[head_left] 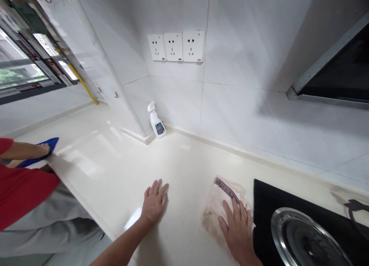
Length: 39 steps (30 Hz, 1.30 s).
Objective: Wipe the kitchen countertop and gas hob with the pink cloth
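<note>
My left hand (155, 200) rests flat on the cream countertop (178, 158), fingers stretched out and holding nothing. Under my right hand (238, 227) lies a pale pink cleaning cloth (211, 216) with a grey lettered band and dirty brown smudges. The right fingers are spread flat and press on the cloth, not wrapped round it. Just right of the cloth is the edge of a black gas hob (262, 212) with a round metal burner (305, 235). A white spray bottle (157, 122) stands upright against the wall corner, out of reach of both hands' fingers.
At the left a person in a red top (25, 193) has a hand on a blue cloth (53, 143) on the counter's other arm. Three wall sockets (173, 47) sit above the bottle. A range hood (334, 73) juts out upper right. A dark cord (357, 206) lies by the hob.
</note>
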Motion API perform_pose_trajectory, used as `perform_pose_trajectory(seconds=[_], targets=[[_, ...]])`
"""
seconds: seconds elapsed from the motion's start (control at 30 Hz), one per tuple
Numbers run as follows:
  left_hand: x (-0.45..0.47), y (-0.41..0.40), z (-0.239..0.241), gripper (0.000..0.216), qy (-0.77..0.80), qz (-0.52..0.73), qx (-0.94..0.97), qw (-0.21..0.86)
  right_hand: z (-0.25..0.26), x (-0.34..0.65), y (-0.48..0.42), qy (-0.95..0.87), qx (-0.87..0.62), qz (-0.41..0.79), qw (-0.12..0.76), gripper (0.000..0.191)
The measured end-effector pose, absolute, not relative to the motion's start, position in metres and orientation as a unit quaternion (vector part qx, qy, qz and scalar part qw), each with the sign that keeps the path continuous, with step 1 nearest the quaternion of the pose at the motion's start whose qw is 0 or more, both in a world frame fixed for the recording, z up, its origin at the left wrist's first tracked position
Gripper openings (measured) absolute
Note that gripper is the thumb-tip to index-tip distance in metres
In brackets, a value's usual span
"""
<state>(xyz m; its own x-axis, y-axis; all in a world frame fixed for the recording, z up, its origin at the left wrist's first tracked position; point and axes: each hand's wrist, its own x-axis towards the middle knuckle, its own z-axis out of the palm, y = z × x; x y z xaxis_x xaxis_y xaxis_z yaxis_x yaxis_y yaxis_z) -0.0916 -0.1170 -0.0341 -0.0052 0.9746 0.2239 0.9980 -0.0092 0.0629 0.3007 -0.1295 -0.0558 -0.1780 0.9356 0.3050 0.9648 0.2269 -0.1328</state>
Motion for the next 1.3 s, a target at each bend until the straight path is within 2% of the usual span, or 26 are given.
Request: perform_pose_trajectory(seconds=[0.3,0.67,0.93,1.07,1.3], targets=[[-0.094,-0.116,-0.040,0.048,-0.696,-0.094,-0.708,0.070,-0.078,0.291,-0.197,-0.809,-0.548,-0.107,0.186,0.084],[-0.094,-0.116,-0.038,0.047,-0.697,-0.106,-0.706,0.072,-0.050,0.205,-0.170,-0.888,-0.429,0.003,0.163,0.084],[-0.091,-0.118,-0.032,0.047,-0.699,-0.094,-0.706,0.068,-0.024,0.187,-0.131,-0.909,-0.371,0.121,0.143,0.065],[-0.090,-0.119,-0.031,0.047,-0.700,-0.090,-0.705,0.063,-0.026,0.212,-0.092,-0.890,-0.419,0.126,0.128,0.058],[-0.088,-0.120,-0.033,0.046,-0.702,-0.101,-0.702,0.057,-0.012,0.243,0.023,-0.783,-0.617,0.074,0.033,0.058]])
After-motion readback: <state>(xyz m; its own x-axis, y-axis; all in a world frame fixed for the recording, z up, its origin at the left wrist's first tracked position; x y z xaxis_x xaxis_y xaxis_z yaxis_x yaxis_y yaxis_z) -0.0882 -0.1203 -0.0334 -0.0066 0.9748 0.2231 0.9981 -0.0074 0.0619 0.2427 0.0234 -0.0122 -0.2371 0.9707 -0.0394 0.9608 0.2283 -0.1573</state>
